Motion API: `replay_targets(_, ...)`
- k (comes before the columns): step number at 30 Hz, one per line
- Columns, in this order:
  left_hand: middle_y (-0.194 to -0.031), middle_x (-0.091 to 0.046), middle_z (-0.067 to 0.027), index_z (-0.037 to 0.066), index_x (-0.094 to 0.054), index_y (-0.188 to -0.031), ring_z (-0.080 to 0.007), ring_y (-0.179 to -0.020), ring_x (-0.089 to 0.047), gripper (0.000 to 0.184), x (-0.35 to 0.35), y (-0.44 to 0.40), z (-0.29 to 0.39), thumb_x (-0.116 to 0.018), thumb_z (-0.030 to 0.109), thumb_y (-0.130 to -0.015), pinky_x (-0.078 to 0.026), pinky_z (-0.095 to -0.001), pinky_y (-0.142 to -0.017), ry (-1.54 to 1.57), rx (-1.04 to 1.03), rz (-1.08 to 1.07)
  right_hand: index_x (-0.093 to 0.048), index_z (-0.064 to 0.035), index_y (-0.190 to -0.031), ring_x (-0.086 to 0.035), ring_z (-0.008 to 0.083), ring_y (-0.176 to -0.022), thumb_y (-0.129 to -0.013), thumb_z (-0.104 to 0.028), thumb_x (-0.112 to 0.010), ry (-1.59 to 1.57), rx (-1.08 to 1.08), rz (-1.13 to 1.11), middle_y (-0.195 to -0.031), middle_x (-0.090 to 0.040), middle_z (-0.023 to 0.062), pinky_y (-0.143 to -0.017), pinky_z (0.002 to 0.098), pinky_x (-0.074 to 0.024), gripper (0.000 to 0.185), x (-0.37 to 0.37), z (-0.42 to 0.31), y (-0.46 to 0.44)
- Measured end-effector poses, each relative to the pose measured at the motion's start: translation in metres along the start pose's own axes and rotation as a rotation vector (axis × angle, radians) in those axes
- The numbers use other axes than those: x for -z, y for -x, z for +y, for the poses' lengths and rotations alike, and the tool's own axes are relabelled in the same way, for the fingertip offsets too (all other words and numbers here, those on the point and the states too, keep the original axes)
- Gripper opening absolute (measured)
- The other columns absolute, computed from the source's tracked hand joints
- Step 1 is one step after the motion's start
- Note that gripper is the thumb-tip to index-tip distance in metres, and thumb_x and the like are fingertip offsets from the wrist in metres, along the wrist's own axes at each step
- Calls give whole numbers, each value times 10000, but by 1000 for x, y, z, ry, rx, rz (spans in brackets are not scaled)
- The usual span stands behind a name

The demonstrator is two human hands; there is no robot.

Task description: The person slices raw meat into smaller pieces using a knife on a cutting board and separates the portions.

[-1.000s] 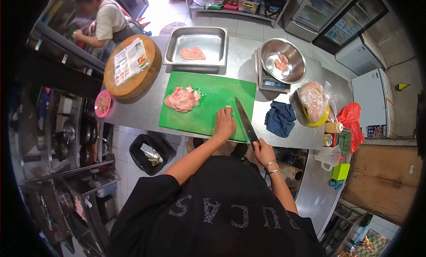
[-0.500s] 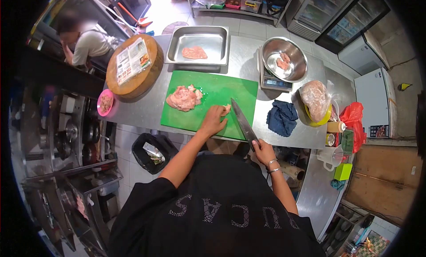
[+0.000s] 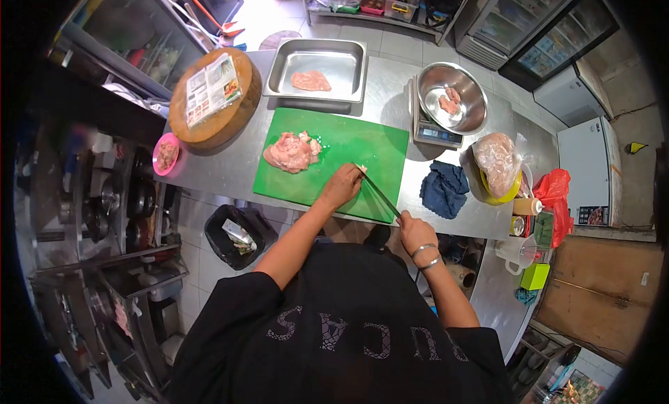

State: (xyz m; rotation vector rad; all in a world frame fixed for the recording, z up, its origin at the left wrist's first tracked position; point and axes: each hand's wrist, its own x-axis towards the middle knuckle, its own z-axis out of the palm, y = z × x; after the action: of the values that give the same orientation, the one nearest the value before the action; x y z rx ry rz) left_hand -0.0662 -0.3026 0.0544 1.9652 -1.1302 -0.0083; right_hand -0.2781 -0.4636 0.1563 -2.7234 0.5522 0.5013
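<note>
By the right hand (image 3: 417, 234), a long knife (image 3: 381, 194) is held in a closed grip, and its blade is directed over the green board (image 3: 376, 140). The left hand (image 3: 341, 186) is placed over the same board with bent fingers (image 3: 352, 174), just beside the tip of the knife. At these fingers a small piece of meat (image 3: 362, 168) is seen; whether it is pinched by the left grip cannot be told. A pile of raw meat (image 3: 290, 154) is laid on the left part of the board. Behind, a metal tray (image 3: 348, 66) with one slice of meat (image 3: 311, 81) is placed on the desk (image 3: 390, 83). A metal bowl (image 3: 472, 92) is carried by a scale (image 3: 437, 135).
</note>
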Motion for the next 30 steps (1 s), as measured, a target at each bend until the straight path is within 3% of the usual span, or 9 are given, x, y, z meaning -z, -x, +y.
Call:
replay_targets(5, -1010, -642, -162, 12, -661, -1038, -351, -989, -620, 223, 3, 4, -3, -688, 11, -816, -526, -431, -874, 17, -15, -37, -531, -74, -1053, -670, 493, -746, -1034, -332, -508, -133, -1, 64, -769, -680, 278, -659, 591, -523, 260, -60, -7, -51)
replay_targets(9, -1026, -627, -162, 11, -642, -1032, -354, -1003, -610, 236, 18, 13, 8, -697, 4, -803, -518, -432, -873, 52, -76, 4, -521, -81, -1030, -670, 486, -718, -1042, -329, -494, -193, 10, 122, -732, -674, 261, -645, 585, -527, 250, -55, -9, -45)
replay_targets(11, -1009, -606, -158, 11, -617, -1015, -356, -986, -603, 234, 21, 17, 7, -700, -3, -797, -509, -438, -855, 50, 16, 50, -519, -85, -1035, -676, 477, -714, -1047, -329, -479, -177, -9, 139, -729, -675, 254, -644, 575, -534, 247, -38, -9, -30)
replay_targets(16, -987, -605, -147, 11, -605, -982, -349, -966, -605, 212, 18, 17, -4, -705, -3, -796, -510, -432, -839, 31, 16, -19, -520, -84, -1028, -671, 487, -709, -1049, -328, -474, -94, 18, 54, -728, -677, 254, -641, 588, -525, 249, -12, -9, 7)
replay_targets(27, -1010, -623, -145, 12, -622, -984, -336, -968, -617, 213, 22, 16, -6, -722, 7, -796, -523, -420, -839, -3, -68, -84, -517, -70, -1013, -648, 508, -695, -1034, -311, -519, -237, 56, 140, -714, -655, 278, -624, 595, -514, 242, -63, -29, -47)
replay_targets(30, -1005, -606, -148, 19, -613, -1005, -354, -920, -608, 237, 32, 23, -2, -711, 2, -790, -519, -434, -803, 114, -46, 17, -518, -73, -1013, -650, 507, -692, -1035, -318, -518, -235, 29, 187, -704, -656, 268, -614, 592, -511, 246, -50, -28, -36)
